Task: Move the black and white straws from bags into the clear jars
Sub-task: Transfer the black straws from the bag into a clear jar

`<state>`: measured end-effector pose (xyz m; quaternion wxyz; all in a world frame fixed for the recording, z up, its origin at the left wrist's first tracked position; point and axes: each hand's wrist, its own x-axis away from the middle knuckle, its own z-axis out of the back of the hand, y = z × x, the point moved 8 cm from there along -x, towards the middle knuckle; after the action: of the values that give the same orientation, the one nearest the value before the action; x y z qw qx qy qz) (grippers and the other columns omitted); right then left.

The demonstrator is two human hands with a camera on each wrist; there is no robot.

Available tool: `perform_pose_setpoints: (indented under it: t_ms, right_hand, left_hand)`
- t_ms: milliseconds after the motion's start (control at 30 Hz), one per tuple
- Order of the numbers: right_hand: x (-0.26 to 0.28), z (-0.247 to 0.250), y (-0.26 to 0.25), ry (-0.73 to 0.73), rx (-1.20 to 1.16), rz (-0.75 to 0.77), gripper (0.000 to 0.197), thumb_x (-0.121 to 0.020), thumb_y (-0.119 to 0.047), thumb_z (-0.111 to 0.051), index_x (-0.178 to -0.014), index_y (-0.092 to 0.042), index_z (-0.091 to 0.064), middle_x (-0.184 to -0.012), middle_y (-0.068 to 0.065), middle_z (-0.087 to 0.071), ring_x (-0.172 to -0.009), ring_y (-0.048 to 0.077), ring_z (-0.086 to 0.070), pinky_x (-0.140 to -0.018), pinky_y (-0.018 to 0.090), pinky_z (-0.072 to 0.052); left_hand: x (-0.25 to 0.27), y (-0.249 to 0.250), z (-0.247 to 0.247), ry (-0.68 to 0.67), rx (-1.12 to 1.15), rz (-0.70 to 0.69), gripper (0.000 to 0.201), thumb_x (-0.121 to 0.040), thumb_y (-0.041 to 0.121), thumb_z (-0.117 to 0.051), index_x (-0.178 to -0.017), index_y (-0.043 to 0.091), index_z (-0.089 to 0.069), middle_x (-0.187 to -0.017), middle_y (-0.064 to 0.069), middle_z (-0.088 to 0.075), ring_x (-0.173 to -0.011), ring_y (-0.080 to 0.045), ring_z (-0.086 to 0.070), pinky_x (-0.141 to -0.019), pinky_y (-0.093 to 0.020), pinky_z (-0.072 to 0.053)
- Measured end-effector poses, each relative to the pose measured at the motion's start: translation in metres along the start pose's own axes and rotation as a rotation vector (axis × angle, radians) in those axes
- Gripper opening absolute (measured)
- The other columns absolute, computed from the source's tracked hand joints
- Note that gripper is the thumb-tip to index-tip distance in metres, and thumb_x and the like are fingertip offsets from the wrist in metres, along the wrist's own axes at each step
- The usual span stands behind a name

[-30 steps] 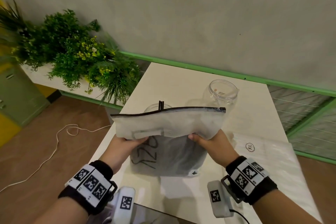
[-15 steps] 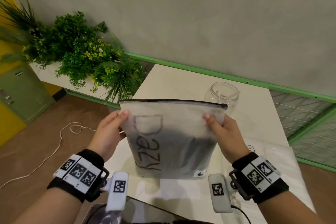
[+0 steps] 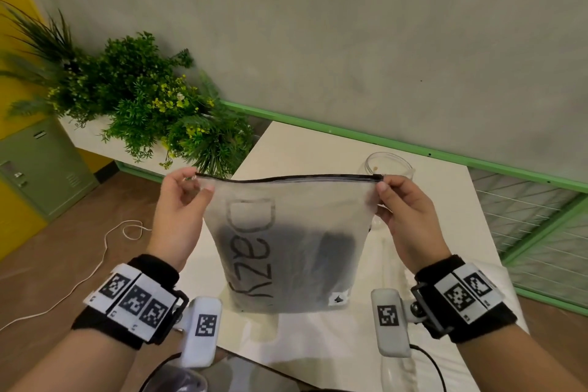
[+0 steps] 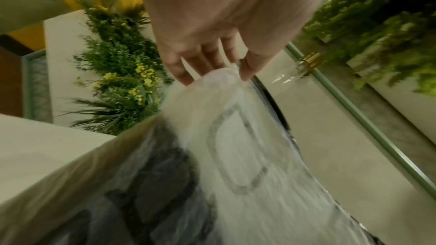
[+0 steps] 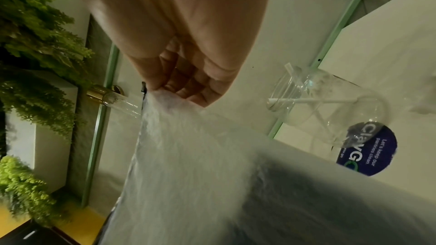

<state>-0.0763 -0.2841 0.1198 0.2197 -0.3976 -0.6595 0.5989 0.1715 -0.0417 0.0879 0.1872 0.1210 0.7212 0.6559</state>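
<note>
A frosted zip bag [image 3: 286, 232] with dark lettering hangs upright above the table [image 3: 318, 149], its black zip strip on top and running closed from corner to corner. A dark mass of black straws [image 3: 337, 251] shows through its lower half. My left hand [image 3: 199, 183] pinches the top left corner, and my right hand [image 3: 383, 186] pinches the top right corner. The wrist views show the same pinches: left hand [image 4: 232, 68], right hand [image 5: 169, 90]. Behind the bag stands a clear jar [image 3: 388, 162]. In the right wrist view that jar [image 5: 330, 107] holds white straws [image 5: 304, 101].
A white bag [image 3: 496, 283] lies flat on the table under my right wrist. A clear vessel with a gold band [image 5: 103, 92] stands behind the held bag. Green plants [image 3: 143, 99] fill a ledge at the left, and a green rail [image 3: 413, 149] runs along the wall.
The bag has been raised and unfolded to hang upright. Both hands have slid from its middle up to the top corners. The jar with black straws is now hidden behind it.
</note>
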Motion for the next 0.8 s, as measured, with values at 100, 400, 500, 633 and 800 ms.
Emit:
perform_pose_setpoints:
  t_ms: [100, 400, 500, 633, 800]
  right_hand:
    - [0.003, -0.004, -0.002, -0.015, 0.016, -0.014, 0.019, -0.094, 0.000, -0.050, -0.083, -0.013, -0.058, -0.067, -0.007, -0.062, -0.067, 0.011, -0.055, -0.072, 0.031, -0.043]
    - [0.015, -0.028, -0.009, -0.180, 0.018, -0.035, 0.020, -0.091, 0.005, -0.050, -0.081, -0.010, -0.059, -0.079, 0.005, -0.060, -0.077, 0.018, -0.058, -0.073, 0.027, -0.048]
    - [0.017, -0.025, -0.008, -0.163, 0.043, -0.021, 0.012, -0.092, 0.000, -0.053, -0.086, -0.007, -0.059, -0.087, 0.015, -0.060, -0.085, 0.025, -0.058, -0.076, 0.030, -0.049]
    - [0.017, -0.023, -0.011, -0.122, 0.071, 0.007, 0.010, -0.093, 0.000, -0.053, -0.087, -0.006, -0.058, -0.084, 0.012, -0.059, -0.082, 0.022, -0.057, -0.070, 0.023, -0.048]
    - [0.013, -0.007, -0.009, -0.028, 0.041, 0.014, 0.020, -0.095, -0.003, -0.050, -0.082, -0.016, -0.055, -0.077, 0.002, -0.054, -0.074, 0.020, -0.049, -0.067, 0.029, -0.040]
  left_hand:
    - [0.014, 0.048, -0.015, 0.096, -0.376, -0.302, 0.040, -0.088, 0.015, -0.063, -0.123, 0.028, -0.047, -0.122, 0.008, -0.046, -0.121, -0.014, -0.042, -0.105, -0.035, -0.034]
    - [0.070, 0.088, -0.179, -0.523, -0.678, -0.695, 0.023, -0.087, 0.048, -0.055, -0.107, 0.038, -0.062, -0.107, 0.019, -0.065, -0.104, -0.005, -0.054, -0.104, -0.046, -0.035]
    - [0.067, 0.089, -0.188, -0.487, -0.637, -0.730, 0.010, -0.085, 0.041, -0.061, -0.089, 0.034, -0.067, -0.090, 0.016, -0.068, -0.089, -0.007, -0.055, -0.101, -0.045, -0.037]
    - [0.069, 0.091, -0.186, -0.478, -0.575, -0.776, 0.019, -0.085, 0.042, -0.059, -0.088, 0.026, -0.070, -0.085, 0.013, -0.069, -0.086, -0.011, -0.056, -0.102, -0.027, -0.033]
    - [0.044, 0.086, -0.142, -0.392, -0.618, -0.726, 0.011, -0.083, 0.032, -0.067, -0.083, 0.022, -0.071, -0.081, 0.012, -0.068, -0.083, -0.008, -0.053, -0.080, -0.022, -0.038]
